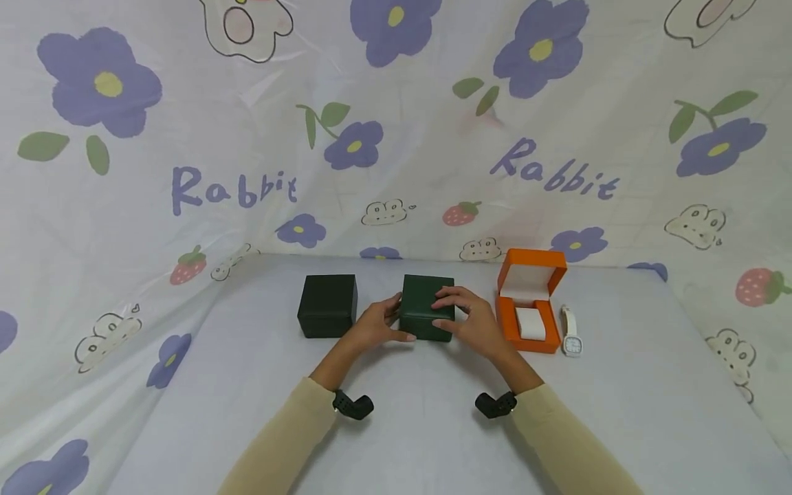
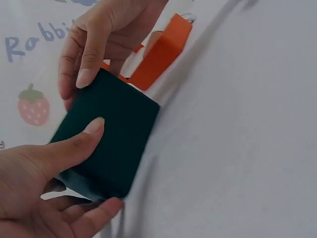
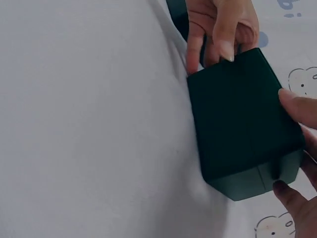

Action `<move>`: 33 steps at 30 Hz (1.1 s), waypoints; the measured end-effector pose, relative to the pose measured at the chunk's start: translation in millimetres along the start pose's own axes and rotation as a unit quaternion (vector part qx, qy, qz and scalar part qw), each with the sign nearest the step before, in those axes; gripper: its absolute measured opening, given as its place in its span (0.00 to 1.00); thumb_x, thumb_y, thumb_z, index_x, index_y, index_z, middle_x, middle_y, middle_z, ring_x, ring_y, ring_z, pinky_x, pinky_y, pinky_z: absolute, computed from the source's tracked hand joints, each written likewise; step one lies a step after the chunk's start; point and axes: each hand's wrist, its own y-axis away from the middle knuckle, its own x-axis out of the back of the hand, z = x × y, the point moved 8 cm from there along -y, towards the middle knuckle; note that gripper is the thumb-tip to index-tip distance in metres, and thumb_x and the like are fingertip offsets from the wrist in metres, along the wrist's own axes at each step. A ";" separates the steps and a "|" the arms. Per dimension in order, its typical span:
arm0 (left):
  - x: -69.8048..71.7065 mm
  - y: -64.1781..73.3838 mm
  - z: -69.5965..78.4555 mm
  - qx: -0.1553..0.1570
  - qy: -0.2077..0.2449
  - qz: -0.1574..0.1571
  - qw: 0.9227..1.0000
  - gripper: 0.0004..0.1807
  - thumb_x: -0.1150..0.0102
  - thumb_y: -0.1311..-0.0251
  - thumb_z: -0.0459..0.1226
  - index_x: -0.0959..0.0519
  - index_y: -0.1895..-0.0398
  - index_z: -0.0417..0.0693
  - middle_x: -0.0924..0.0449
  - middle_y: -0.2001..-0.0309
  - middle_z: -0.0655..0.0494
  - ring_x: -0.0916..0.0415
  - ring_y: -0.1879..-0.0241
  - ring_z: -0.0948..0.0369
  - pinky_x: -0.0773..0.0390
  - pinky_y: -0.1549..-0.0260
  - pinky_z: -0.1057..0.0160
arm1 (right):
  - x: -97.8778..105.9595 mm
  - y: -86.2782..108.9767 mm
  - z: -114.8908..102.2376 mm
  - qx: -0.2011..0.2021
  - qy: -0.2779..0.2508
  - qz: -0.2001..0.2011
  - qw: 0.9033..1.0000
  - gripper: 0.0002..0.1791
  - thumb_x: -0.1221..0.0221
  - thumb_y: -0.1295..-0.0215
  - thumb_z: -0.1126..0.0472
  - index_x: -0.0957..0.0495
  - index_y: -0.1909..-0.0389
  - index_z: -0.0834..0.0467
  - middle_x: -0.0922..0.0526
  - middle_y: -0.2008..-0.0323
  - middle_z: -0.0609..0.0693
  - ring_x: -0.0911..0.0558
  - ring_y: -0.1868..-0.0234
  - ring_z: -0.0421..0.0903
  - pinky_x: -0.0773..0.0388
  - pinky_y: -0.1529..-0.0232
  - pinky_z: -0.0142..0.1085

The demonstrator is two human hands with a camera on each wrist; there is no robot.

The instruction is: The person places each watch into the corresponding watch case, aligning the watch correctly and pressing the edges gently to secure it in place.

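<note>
A closed dark green box (image 1: 425, 302) with a square top sits on the table between both hands. My left hand (image 1: 374, 326) grips its left side; in the left wrist view the thumb lies across the green front (image 2: 116, 124) and the fingers reach round the edge. From the right, my right hand (image 1: 475, 324) holds the same box, thumb low at the front and fingers over the top and side. In the right wrist view, one fingertip touches the side wall of the box (image 3: 247, 181). The inside of the box is hidden.
Left of the hands stands a closed, darker box (image 1: 328, 306). On the right an orange box (image 1: 509, 328) stands with its lid up and a white cushion (image 1: 530, 324) inside. Beside it lies a watch (image 1: 572, 337) with a white strap. A patterned cloth (image 1: 396, 137) hangs behind.
</note>
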 end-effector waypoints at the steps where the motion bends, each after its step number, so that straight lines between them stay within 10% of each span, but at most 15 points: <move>1: 0.6 1.7 1.9 0.003 -0.007 -0.004 1.000 0.60 0.22 0.48 0.35 0.55 0.19 0.41 0.48 0.22 0.40 0.42 0.25 0.47 0.34 0.30 0.54 | 1.7 0.4 -2.9 0.006 0.003 -0.001 1.000 0.14 0.28 0.40 0.66 0.14 0.53 0.59 0.20 0.41 0.56 0.28 0.32 0.55 0.31 0.32 0.59; 14: 21.2 20.6 47.3 0.024 -0.116 0.032 0.993 0.61 0.24 0.46 0.53 0.55 0.17 0.63 0.53 0.19 0.55 0.54 0.21 0.50 0.45 0.26 0.41 | 51.8 11.1 -38.0 -0.032 0.035 -0.028 0.998 0.15 0.35 0.31 0.60 0.16 0.45 0.57 0.18 0.42 0.54 0.24 0.36 0.55 0.30 0.33 0.60; 19: 17.5 17.0 70.5 -0.016 -0.142 0.042 0.989 0.56 0.28 0.42 0.55 0.53 0.17 0.62 0.51 0.19 0.56 0.53 0.21 0.52 0.44 0.26 0.43 | 73.7 14.3 -47.8 -0.028 0.048 -0.019 0.998 0.15 0.35 0.30 0.57 0.16 0.46 0.56 0.17 0.42 0.53 0.22 0.39 0.53 0.25 0.37 0.60; 33: -28.0 5.8 129.8 -0.122 -0.174 0.043 0.976 0.47 0.29 0.39 0.51 0.42 0.20 0.53 0.41 0.23 0.51 0.44 0.24 0.53 0.39 0.27 0.48 | 130.3 48.5 -59.4 -0.068 0.087 0.013 0.994 0.16 0.39 0.26 0.54 0.16 0.45 0.58 0.13 0.49 0.53 0.16 0.48 0.52 0.20 0.49 0.32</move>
